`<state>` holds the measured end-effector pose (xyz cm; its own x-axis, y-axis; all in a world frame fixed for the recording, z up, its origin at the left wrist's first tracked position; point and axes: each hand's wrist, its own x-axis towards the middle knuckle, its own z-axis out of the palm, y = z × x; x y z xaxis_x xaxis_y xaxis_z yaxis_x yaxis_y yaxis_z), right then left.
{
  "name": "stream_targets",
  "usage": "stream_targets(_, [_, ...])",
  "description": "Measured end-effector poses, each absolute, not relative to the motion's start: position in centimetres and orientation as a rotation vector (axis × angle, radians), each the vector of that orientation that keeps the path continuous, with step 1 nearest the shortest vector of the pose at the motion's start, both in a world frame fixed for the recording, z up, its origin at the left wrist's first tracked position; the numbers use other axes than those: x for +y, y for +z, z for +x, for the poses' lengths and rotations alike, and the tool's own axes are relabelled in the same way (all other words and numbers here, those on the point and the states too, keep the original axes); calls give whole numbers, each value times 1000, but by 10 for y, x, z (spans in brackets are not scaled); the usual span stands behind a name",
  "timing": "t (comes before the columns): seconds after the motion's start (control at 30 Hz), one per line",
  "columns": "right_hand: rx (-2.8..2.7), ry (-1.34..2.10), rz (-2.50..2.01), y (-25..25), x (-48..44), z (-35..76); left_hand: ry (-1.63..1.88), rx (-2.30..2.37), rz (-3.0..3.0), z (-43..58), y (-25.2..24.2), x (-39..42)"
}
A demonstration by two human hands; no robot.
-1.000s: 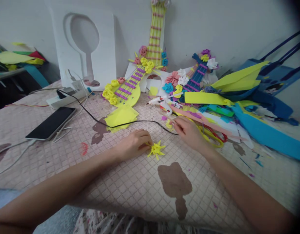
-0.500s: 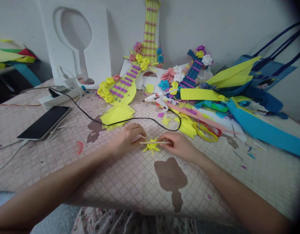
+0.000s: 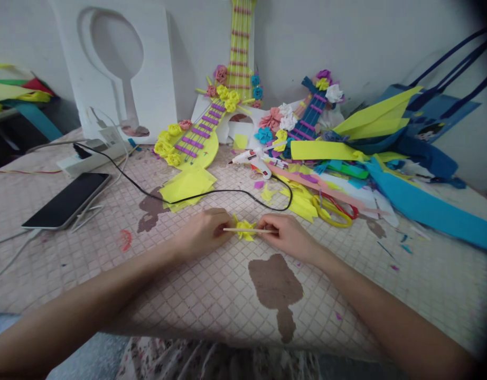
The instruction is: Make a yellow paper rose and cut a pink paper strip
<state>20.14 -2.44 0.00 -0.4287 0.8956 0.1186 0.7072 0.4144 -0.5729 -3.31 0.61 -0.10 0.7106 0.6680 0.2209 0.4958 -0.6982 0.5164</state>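
In the middle of the head view, a small yellow paper flower (image 3: 244, 236) with pointed petals is between my hands, low over the table. A thin pale wooden stick (image 3: 251, 230) lies level across it. My right hand (image 3: 287, 234) is closed on the stick's right part. At the flower's left edge, my left hand (image 3: 207, 230) is closed, its curled fingers against the yellow paper. The fingertips are partly hidden, and the stick's left end passes in front of them.
A white glue gun (image 3: 253, 160) with a black cord (image 3: 227, 191) lies beyond my hands. Yellow paper squares (image 3: 190, 184), yellow-handled scissors (image 3: 333, 214) and a phone (image 3: 67, 200) lie around. Paper-flowered instrument models (image 3: 204, 140), a white foam board (image 3: 158, 68) and a blue bag (image 3: 449, 113) stand behind.
My left hand's fingers have curled in and closed against the flower's left side. The flower has turned or been bunched slightly; the stick remains in my right hand. The view has shifted a little.
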Motion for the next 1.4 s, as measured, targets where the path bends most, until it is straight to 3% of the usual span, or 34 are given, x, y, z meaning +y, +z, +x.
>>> stream_targets(0.5, [-2319, 649, -1322, 1, -26, 197, 709, 949, 2476, -33, -8, 17])
stream_targets(0.9, [-2373, 496, -1176, 4, -18, 213, 1128, 999, 2443, -36, 9, 5])
stream_targets(1.4, [-2404, 364, -1286, -9, -28, 194, 871, 975, 2594, -18, -9, -8])
